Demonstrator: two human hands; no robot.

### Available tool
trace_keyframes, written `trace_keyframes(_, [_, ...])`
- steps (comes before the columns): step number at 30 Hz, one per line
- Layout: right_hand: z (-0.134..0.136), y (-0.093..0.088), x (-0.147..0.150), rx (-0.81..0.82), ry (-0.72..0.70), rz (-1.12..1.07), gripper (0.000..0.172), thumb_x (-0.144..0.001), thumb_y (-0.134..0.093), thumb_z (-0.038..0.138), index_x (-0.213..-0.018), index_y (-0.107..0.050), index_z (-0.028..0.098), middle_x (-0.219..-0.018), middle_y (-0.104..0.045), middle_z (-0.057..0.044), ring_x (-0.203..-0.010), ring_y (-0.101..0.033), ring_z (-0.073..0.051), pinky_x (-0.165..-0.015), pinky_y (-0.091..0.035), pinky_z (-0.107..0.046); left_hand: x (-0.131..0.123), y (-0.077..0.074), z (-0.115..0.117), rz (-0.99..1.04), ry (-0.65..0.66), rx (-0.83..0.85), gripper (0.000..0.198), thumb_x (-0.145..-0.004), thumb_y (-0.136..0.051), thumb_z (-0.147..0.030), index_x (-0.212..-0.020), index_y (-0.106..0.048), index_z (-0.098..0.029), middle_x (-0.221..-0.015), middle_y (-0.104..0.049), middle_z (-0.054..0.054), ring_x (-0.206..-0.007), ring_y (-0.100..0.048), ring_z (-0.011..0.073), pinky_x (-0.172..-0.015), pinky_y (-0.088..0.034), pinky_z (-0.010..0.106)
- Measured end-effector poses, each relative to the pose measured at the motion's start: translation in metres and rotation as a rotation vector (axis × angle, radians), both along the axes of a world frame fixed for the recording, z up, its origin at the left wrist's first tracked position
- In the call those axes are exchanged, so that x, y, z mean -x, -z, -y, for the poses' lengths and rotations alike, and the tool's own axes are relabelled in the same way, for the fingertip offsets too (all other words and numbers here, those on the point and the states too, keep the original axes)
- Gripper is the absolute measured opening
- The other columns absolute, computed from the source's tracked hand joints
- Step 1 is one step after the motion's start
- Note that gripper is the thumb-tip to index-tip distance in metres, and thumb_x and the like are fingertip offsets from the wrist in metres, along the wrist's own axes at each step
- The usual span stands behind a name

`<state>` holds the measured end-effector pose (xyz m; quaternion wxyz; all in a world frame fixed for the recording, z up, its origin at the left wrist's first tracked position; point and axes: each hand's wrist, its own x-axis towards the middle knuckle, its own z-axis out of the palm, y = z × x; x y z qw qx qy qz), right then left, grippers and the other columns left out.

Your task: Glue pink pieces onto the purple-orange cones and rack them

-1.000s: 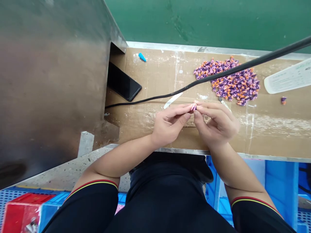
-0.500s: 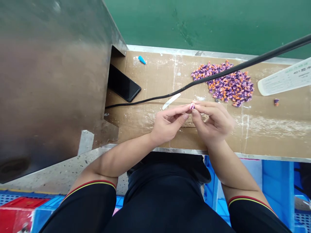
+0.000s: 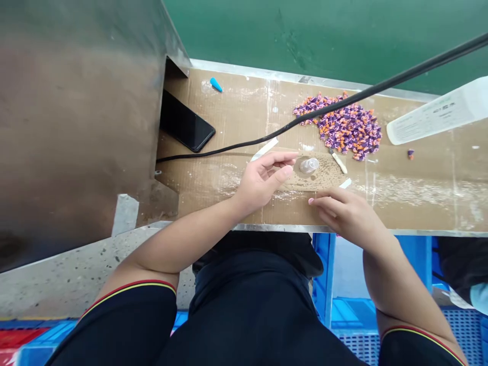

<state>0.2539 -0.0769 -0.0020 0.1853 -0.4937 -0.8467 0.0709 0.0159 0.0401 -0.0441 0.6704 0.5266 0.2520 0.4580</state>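
My left hand [image 3: 263,179] hovers over the cardboard, its thumb and fingers apart with nothing between them. Just right of its fingertips stands a small clear plastic cup [image 3: 309,164] on a wet, spotted patch. Near the table's front edge, my right hand [image 3: 346,216] is closed, pinching a small pink piece [image 3: 311,201] at the fingertips; most of the piece is hidden. Beyond the hands lies a pile of small purple, orange and pink pieces [image 3: 353,129]. A short tool with a whitish handle [image 3: 338,161] rests between pile and cup.
A black cable [image 3: 274,133] crosses above the cardboard [image 3: 236,107]. A phone [image 3: 186,122] and a blue cone-shaped tip [image 3: 215,84] lie left. A white bottle [image 3: 438,113] lies right, near a single purple piece [image 3: 410,154]. A metal housing [image 3: 84,127] walls off the left.
The hands have come apart. My right hand moved right and toward the front edge with the small pink piece, and my left fingers opened. The clear cup and the whole tool now show.
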Motion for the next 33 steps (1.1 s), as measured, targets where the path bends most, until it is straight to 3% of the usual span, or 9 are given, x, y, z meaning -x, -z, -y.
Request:
trace_keyframes(6, [0.011, 0.004, 0.001, 0.109, 0.011, 0.014, 0.021, -0.11, -0.051, 0.015, -0.11, -0.07, 0.023, -0.106, -0.077, -0.009, -0.092, -0.073, -0.023, -0.076, -0.061, -0.035, -0.001, 0.003, -0.001, -0.032, -0.012, 0.027, 0.037, -0.094, -0.085, -0.056, -0.114, -0.088, -0.025, -0.119, -0.085, 0.011, -0.108, -0.079, 0.0222, -0.1, -0.064, 0.037])
trace_keyframes(11, [0.024, 0.015, 0.005, 0.093, 0.173, -0.205, 0.034, -0.102, -0.059, 0.012, -0.132, -0.069, 0.024, -0.121, -0.077, -0.01, -0.108, -0.077, -0.025, -0.09, -0.067, -0.041, -0.002, 0.009, -0.004, -0.041, -0.066, 0.017, 0.04, -0.091, -0.087, -0.062, -0.109, -0.089, -0.027, -0.112, -0.084, 0.01, -0.087, -0.073, 0.0174, -0.067, -0.057, 0.029])
trace_keyframes(18, [0.054, 0.035, 0.013, -0.024, 0.426, -0.341, 0.01, -0.107, -0.068, 0.025, -0.11, -0.077, 0.025, -0.106, -0.082, -0.007, -0.091, -0.079, -0.021, -0.081, -0.067, -0.035, 0.003, 0.008, -0.003, -0.11, -0.145, -0.082, 0.028, -0.09, -0.089, -0.057, -0.102, -0.09, -0.032, -0.106, -0.08, 0.007, -0.075, -0.068, 0.0151, -0.058, -0.052, 0.03])
trace_keyframes(21, [0.097, 0.042, -0.026, -0.177, 0.788, -0.452, 0.011, -0.102, -0.077, 0.035, -0.107, -0.079, 0.024, -0.095, -0.083, -0.004, -0.073, -0.076, -0.017, -0.069, -0.064, -0.029, 0.003, 0.004, -0.003, -0.146, -0.19, -0.14, 0.022, -0.089, -0.091, -0.054, -0.099, -0.09, -0.034, -0.104, -0.08, 0.005, -0.073, -0.067, 0.015, -0.056, -0.049, 0.033])
trace_keyframes(24, [0.154, 0.059, -0.093, -0.433, 1.314, -0.452, 0.024, -0.098, -0.077, 0.041, -0.106, -0.076, 0.019, -0.098, -0.082, -0.01, -0.084, -0.08, -0.023, -0.074, -0.067, -0.034, -0.004, -0.001, -0.004, -0.131, -0.227, -0.158, 0.016, -0.086, -0.092, -0.051, -0.093, -0.09, -0.036, -0.095, -0.08, 0.002, -0.067, -0.062, 0.014, -0.052, -0.042, 0.034])
trace_keyframes(25, [0.171, 0.067, -0.116, -0.421, 1.497, -0.389, 0.025, -0.099, -0.071, 0.039, -0.11, -0.075, 0.016, -0.103, -0.082, -0.014, -0.089, -0.081, -0.025, -0.078, -0.068, -0.037, -0.007, -0.002, -0.004, -0.125, -0.232, -0.155, 0.015, -0.085, -0.093, -0.05, -0.091, -0.09, -0.036, -0.093, -0.079, 0.002, -0.066, -0.061, 0.0138, -0.051, -0.04, 0.035])
trace_keyframes(27, [0.198, 0.085, -0.158, -0.149, 1.762, -0.209, 0.032, -0.102, -0.058, 0.03, -0.12, -0.074, 0.01, -0.114, -0.082, -0.022, -0.1, -0.082, -0.027, -0.086, -0.068, -0.037, -0.013, -0.004, -0.005, -0.112, -0.256, -0.161, 0.016, -0.082, -0.094, -0.049, -0.089, -0.09, -0.036, -0.089, -0.078, 0.001, -0.064, -0.06, 0.0137, -0.05, -0.036, 0.035])
trace_keyframes(30, [0.219, 0.111, -0.2, 0.101, 1.79, -0.111, 0.03, -0.095, -0.059, 0.023, -0.112, -0.077, 0.006, -0.1, -0.082, -0.024, -0.092, -0.082, -0.03, -0.085, -0.068, -0.039, -0.019, -0.002, -0.007, -0.112, -0.305, -0.212, 0.018, -0.08, -0.095, -0.051, -0.086, -0.089, -0.034, -0.085, -0.076, 0.001, -0.062, -0.058, 0.014, -0.049, -0.032, 0.035])
trace_keyframes(33, [0.225, 0.128, -0.223, 0.248, 1.665, -0.003, 0.023, -0.092, -0.063, 0.023, -0.1, -0.081, 0.011, -0.083, -0.08, -0.02, -0.086, -0.081, -0.032, -0.083, -0.066, -0.039, -0.02, 0.0, -0.006, -0.116, -0.352, -0.266, 0.021, -0.08, -0.096, -0.05, -0.085, -0.088, -0.032, -0.085, -0.076, 0.001, -0.061, -0.055, 0.0139, -0.051, -0.031, 0.037])
